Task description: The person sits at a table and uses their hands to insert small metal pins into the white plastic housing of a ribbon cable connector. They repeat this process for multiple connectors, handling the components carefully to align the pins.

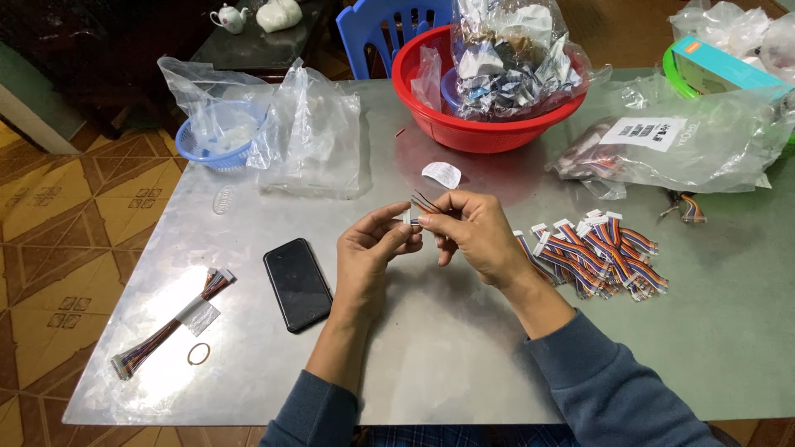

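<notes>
Pinching white connector (408, 218) between both hands above table (464, 348) centre; wires (428, 201) stick up. Left hand (370, 248) and right hand (469, 229) fingertips clamped on it. Cable pile (592, 252) right, phone (297, 284) left, red bowl (431, 116) behind.

bare metal table (447, 348) lies open in front of both hands. left flank: black phone (297, 284), then a taped wire bundle (170, 325) and rubber band (198, 353). right flank: a heap of rainbow cable pieces (596, 252). far side blocked by red basin (484, 91), plastic bags (310, 136) and blue basket (219, 136).
</notes>
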